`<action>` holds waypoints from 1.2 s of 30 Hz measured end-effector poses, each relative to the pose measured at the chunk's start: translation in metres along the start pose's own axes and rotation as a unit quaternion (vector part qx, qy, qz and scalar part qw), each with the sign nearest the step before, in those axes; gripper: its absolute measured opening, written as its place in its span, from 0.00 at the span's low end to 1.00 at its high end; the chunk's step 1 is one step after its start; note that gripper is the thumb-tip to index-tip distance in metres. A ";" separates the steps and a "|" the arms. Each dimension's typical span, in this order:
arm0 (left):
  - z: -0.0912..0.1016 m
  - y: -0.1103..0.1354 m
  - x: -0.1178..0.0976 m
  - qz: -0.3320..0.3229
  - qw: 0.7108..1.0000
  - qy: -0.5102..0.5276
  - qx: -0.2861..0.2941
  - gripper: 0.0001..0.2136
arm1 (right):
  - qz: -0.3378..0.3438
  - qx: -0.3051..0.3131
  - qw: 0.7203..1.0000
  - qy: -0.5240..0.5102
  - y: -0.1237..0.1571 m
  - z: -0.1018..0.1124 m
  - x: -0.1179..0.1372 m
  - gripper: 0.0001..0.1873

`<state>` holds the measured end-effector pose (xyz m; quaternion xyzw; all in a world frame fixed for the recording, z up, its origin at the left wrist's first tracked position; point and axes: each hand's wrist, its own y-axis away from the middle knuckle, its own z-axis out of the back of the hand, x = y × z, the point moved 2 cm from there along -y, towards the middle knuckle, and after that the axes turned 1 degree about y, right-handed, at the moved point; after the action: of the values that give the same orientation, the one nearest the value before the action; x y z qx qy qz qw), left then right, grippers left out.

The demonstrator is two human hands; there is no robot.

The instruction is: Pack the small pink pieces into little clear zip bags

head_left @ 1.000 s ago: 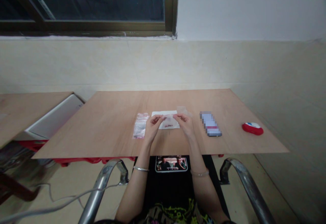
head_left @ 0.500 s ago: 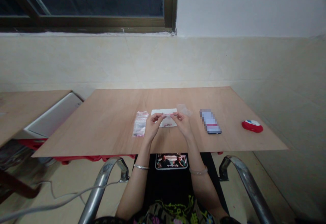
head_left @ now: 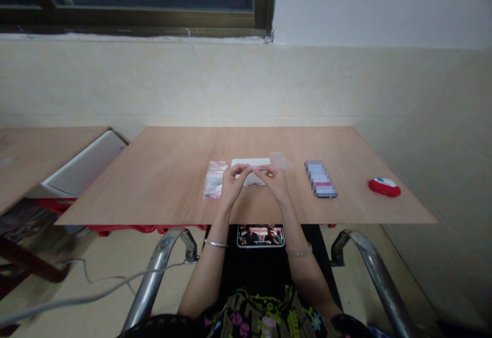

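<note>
Over a white sheet [head_left: 246,162], my left hand [head_left: 233,183] and my right hand [head_left: 277,183] are close together, thumbs and fingertips pinched. Between them is a small clear plastic bag [head_left: 253,169], mostly covered by the fingers; its contents are too small to make out. A pile of flat clear plastic bags [head_left: 215,180] lies just left of my left hand. Behind my right hand, another piece of clear plastic [head_left: 281,160] rests on the table. Small dark bits on the sheet are partly hidden by my hands.
A phone with a blurred screen [head_left: 321,180] and a red-and-white object [head_left: 384,188] lie to the right on the wooden table [head_left: 161,174]. Another phone [head_left: 260,236] playing a video sits below the near edge, on my lap. Metal armrests [head_left: 154,276] flank me; a cable crosses at left.
My fingertips have come slightly closer together on the plastic bag, and less of it shows between them. The whole view has shifted a little as the head moved.
</note>
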<state>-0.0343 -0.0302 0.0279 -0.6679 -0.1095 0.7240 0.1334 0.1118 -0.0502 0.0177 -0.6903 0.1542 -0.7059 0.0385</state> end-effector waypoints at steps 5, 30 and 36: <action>-0.001 0.000 -0.002 0.002 1.000 0.001 0.015 0.10 | 0.011 -0.008 1.000 0.003 0.001 0.000 0.003 0.12; -0.005 0.003 -0.006 0.018 0.996 0.038 0.075 0.09 | 0.024 -0.008 1.000 0.006 -0.002 0.014 0.001 0.13; -0.006 0.003 -0.005 0.006 0.997 0.027 0.078 0.09 | 0.039 -0.012 0.999 0.004 -0.001 0.012 0.007 0.13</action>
<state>-0.0285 -0.0347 0.0313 -0.6752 -0.0452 0.7131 0.1831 0.1238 -0.0527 0.0248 -0.6813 0.1897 -0.7047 0.0569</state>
